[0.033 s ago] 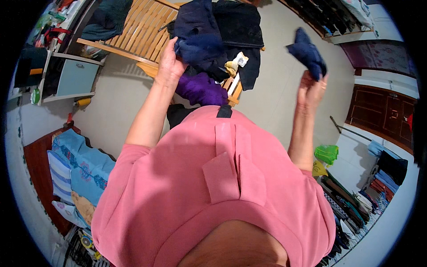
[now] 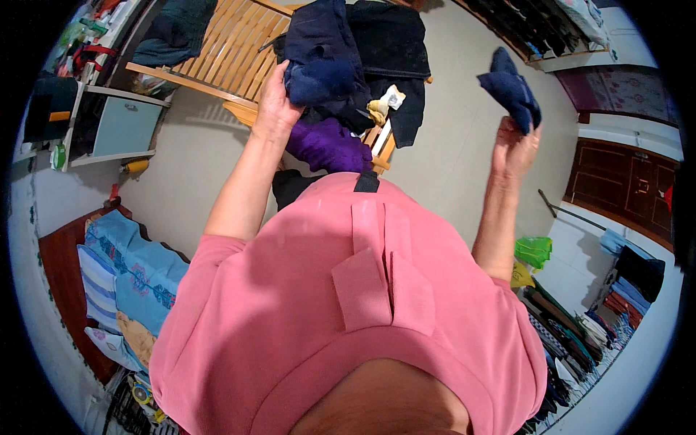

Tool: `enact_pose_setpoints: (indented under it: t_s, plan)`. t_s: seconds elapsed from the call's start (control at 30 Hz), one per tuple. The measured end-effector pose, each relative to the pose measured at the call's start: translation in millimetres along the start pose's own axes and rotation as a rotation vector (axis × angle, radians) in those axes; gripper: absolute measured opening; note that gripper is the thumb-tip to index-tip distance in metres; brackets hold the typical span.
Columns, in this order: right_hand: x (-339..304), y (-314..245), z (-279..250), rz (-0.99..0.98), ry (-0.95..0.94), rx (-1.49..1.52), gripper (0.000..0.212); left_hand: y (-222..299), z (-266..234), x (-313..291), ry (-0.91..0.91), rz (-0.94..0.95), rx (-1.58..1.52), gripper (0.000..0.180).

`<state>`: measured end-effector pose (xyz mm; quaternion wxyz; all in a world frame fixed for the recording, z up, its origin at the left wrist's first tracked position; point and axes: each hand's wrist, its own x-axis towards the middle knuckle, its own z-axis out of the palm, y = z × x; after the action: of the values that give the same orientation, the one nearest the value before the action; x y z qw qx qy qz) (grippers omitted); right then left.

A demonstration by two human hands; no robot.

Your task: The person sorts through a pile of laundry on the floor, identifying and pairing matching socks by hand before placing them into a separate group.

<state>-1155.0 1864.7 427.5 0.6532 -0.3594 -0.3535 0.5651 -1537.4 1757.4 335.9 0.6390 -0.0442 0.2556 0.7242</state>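
My left hand (image 2: pixel 278 101) is closed on the near left edge of a dark blue garment (image 2: pixel 322 51). That garment lies over a slatted wooden bench (image 2: pixel 225 51), next to black clothing (image 2: pixel 391 43). Held up at the right is a small dark blue cloth (image 2: pixel 511 87), its lower end pinched between the fingers of my right hand (image 2: pixel 516 148). Nearer to me is a crumpled purple cloth (image 2: pixel 330 145) on the bench's near end. A yellowish and white crumpled item (image 2: pixel 386 105) rests against the black clothing.
A pale blue cabinet (image 2: pixel 123 125) stands at the left, above a bed with a blue patterned cover (image 2: pixel 138 254). At the right are a brown wooden door (image 2: pixel 616 185), a green bag (image 2: pixel 533 251) and a rack of hanging clothes (image 2: pixel 562 319). Pale tiled floor (image 2: pixel 449 138) surrounds the bench.
My right hand and the small dark blue cloth have shifted slightly to the right. My left hand stays nearly in place on the dark blue garment.
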Motion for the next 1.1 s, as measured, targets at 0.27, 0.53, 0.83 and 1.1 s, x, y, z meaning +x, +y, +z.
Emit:
enact_pose_setpoints:
  t_s: [0.27, 0.53, 0.83, 1.1]
  plan:
    - [-7, 10, 13, 0.264, -0.346, 0.019, 0.028, -14, 12, -13, -0.141, 0.006, -0.011, 0.028]
    - [-74, 73, 113, 0.619, -0.773, -0.542, 0.036, -33, 40, -44, -0.290, 0.186, 0.174, 0.020]
    - [-55, 44, 109, 0.634, -0.681, -0.467, 0.014, 22, -14, -19, 0.126, 0.594, 0.544, 0.012]
    - [-11, 45, 71, 0.694, -0.426, -0.480, 0.015, 26, 1, -41, -0.303, 0.147, 0.167, 0.029]
